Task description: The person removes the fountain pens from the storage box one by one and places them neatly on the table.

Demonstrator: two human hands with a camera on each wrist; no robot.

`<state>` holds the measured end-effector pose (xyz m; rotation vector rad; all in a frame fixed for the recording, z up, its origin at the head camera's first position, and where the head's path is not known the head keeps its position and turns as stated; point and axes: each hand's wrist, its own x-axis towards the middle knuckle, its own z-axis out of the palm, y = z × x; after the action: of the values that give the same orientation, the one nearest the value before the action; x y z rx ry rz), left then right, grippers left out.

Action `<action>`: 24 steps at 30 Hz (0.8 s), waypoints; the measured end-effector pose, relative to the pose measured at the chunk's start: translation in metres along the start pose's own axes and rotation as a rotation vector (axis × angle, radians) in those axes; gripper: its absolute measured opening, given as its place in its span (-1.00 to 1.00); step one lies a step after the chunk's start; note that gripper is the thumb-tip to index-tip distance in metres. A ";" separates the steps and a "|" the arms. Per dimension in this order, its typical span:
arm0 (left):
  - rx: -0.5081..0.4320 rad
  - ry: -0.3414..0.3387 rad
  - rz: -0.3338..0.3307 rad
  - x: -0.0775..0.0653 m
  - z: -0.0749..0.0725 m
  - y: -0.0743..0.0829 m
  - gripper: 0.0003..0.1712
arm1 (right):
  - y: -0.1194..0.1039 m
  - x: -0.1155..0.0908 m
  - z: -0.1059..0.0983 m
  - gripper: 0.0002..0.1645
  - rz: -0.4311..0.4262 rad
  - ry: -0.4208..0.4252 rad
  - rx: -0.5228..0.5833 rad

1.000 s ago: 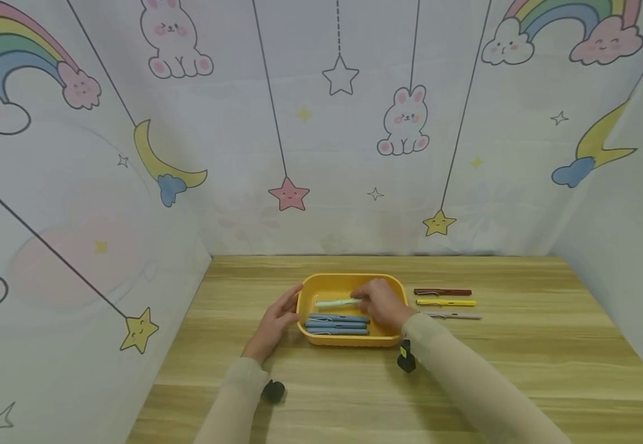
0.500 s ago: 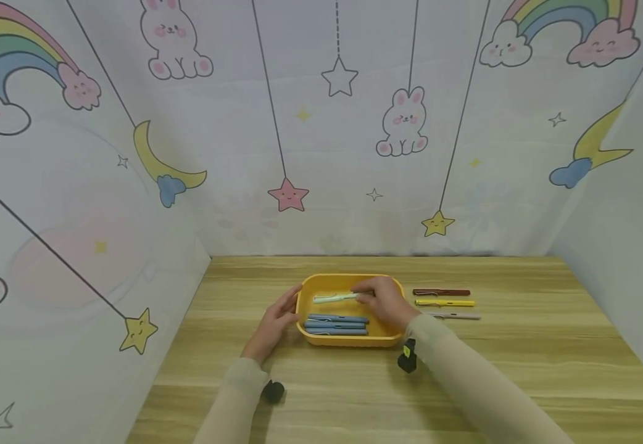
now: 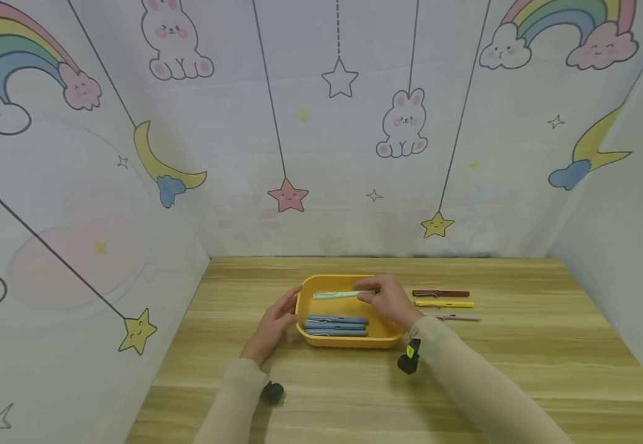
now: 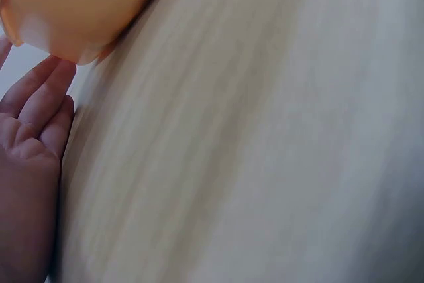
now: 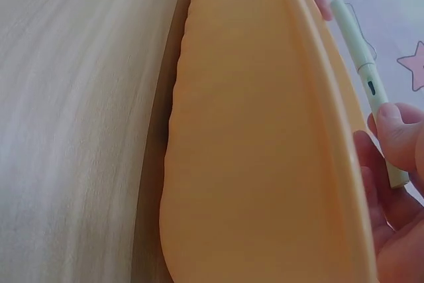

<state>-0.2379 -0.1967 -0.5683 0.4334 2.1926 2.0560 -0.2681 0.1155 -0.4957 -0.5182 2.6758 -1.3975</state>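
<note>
A pale mint-green pen is pinched between the thumb and fingers of my right hand, raised over the far part of a yellow plastic basket. In the right wrist view the pen shows above the rim, its clip side turned outward. Several blue pens lie side by side along the near side of the basket. My left hand rests against the basket's left end; in the left wrist view its extended fingers touch the outer wall.
Right of the basket, a dark red pen, a yellow pen and a greyish pen lie in a row on the wooden table. A cartoon-printed cloth stands behind and at both sides.
My right hand has lifted the mint-green pen up from the basket and slightly toward the back. The left hand has stayed at the basket's left end.
</note>
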 end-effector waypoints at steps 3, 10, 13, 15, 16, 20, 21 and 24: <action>0.002 0.006 -0.006 0.000 0.000 0.000 -0.20 | 0.000 -0.001 -0.001 -0.69 0.012 0.020 0.015; 0.000 0.019 -0.012 0.001 0.001 -0.001 -0.20 | 0.002 -0.003 -0.004 -0.79 0.040 0.058 0.051; 0.003 0.019 -0.013 0.001 0.001 -0.001 -0.20 | 0.003 -0.003 -0.005 -0.81 0.042 0.069 0.069; 0.004 0.018 -0.013 0.001 0.001 0.000 -0.20 | 0.004 -0.004 -0.005 -0.82 0.036 0.073 0.078; 0.003 0.018 -0.016 0.000 0.001 0.000 -0.20 | 0.005 -0.004 -0.006 -0.82 0.032 0.076 0.084; 0.003 0.013 -0.015 0.000 0.001 0.001 -0.20 | 0.008 -0.004 -0.006 -0.84 0.016 0.089 0.100; 0.003 0.013 -0.017 0.000 0.001 0.001 -0.21 | 0.009 -0.004 -0.006 -0.84 0.015 0.091 0.102; 0.004 0.005 -0.014 0.000 0.001 0.001 -0.20 | 0.009 -0.004 -0.006 -0.84 0.028 0.098 0.111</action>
<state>-0.2375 -0.1962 -0.5671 0.4125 2.1960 2.0482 -0.2679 0.1263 -0.5003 -0.4115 2.6475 -1.5927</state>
